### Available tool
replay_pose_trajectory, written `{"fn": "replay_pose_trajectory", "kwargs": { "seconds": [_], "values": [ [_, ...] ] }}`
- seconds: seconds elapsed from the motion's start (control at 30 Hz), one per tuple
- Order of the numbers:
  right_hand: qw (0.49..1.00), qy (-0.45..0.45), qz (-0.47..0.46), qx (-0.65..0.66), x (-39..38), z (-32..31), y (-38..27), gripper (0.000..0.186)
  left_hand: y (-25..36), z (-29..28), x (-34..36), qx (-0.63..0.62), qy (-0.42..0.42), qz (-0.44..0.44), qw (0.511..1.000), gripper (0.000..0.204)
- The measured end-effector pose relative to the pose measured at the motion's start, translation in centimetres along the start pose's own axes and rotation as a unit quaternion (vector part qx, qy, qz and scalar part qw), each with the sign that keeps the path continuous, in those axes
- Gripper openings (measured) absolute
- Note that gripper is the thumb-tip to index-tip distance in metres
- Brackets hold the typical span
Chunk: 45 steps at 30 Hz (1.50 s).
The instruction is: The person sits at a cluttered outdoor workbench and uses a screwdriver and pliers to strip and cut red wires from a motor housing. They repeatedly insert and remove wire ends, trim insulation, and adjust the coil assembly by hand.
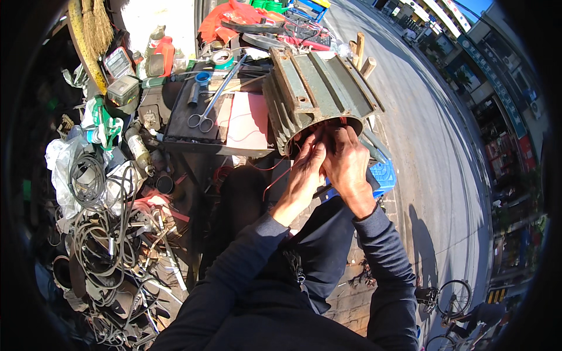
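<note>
A grey-green finned motor housing [324, 86] lies on its side at the right end of the workbench, its round open end toward me. At that opening, my left hand [305, 169] and my right hand [349, 164] meet with fingers bent and close together. Both look closed, but their fingertips are partly hidden in the shadowed bore, and what they pinch I cannot make out. Thin red wire [277, 182] hangs below the housing, left of my left hand. Left of the housing lie a pink sheet [247, 120] and long scissors [218, 93].
The dark workbench [181, 126] also bears a tape roll [222, 58] and a blue cup [203, 77]. Coiled cables [88, 175] and scrap crowd the left side. A blue plastic stool [383, 176] stands below the housing. Along the street at right is a bicycle [454, 299].
</note>
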State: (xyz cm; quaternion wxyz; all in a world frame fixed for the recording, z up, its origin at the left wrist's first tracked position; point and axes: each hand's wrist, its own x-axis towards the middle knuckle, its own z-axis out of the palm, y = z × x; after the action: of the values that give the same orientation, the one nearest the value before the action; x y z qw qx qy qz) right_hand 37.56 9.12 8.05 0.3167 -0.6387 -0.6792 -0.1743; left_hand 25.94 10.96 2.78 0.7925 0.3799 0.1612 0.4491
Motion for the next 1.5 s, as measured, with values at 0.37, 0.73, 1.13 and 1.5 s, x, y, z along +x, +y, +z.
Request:
{"fn": "replay_pose_trajectory", "kwargs": {
  "seconds": [0.37, 0.73, 1.13, 1.5],
  "values": [
    [0.998, -0.002, -0.019, -0.065, 0.5, -0.3, -0.6, 0.024, -1.4, 0.2, 1.4, 0.034, 0.055, 0.017, 0.998, 0.061],
    [0.995, 0.013, -0.068, -0.074, 0.8, -0.9, -0.4, 0.015, -1.3, -0.1, -2.3, -0.007, 0.052, 0.033, 0.998, 0.039],
    [0.983, -0.019, -0.131, -0.129, 0.9, -1.1, 0.4, 0.009, -9.8, -6.4, -9.2, 0.154, 0.003, -0.066, 0.986, 0.036],
    [0.997, 0.045, -0.046, -0.041, -1.1, -1.7, 0.2, 0.02, -15.6, -12.7, -10.4, 0.214, 0.035, -0.087, 0.972, 0.036]
  ]
}}
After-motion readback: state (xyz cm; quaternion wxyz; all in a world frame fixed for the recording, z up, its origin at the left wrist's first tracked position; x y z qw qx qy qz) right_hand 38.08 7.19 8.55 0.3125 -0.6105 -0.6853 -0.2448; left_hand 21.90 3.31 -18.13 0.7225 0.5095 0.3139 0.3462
